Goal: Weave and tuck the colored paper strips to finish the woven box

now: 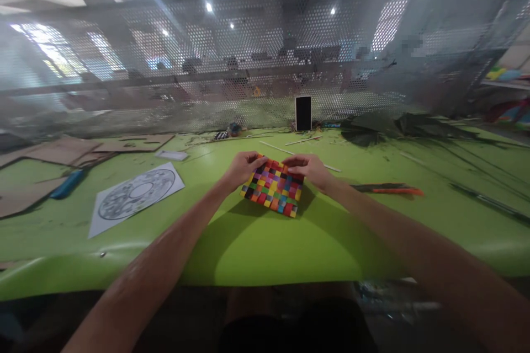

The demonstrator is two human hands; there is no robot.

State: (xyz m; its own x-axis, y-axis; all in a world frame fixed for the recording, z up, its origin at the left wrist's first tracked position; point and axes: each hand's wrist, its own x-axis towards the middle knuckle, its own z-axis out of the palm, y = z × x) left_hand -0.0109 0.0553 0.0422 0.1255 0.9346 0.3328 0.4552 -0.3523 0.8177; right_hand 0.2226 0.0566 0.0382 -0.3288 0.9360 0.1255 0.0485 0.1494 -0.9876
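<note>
A small woven mat [271, 187] of many-coloured strips, in red, yellow, purple, green and black squares, is held tilted above the green table. My left hand [245, 170] grips its upper left corner, with the thumb lying on the front face. On the upper right edge my right hand [308, 169] pinches the mat, its fingers bent over the rim. The fingers behind the mat are hidden. Just beyond my hands, thin pale strips [275, 147] lie on the table.
On the green table [265, 253] to the left lie a printed sheet [136, 193], a blue tube-like object [68, 184] and cardboard pieces [128, 143]. Dark and orange strips [389, 189] lie right. A dark-screened tablet-like device [303, 113] stands before a perforated metal screen [265, 60]; dark leaves [372, 124] lie back right.
</note>
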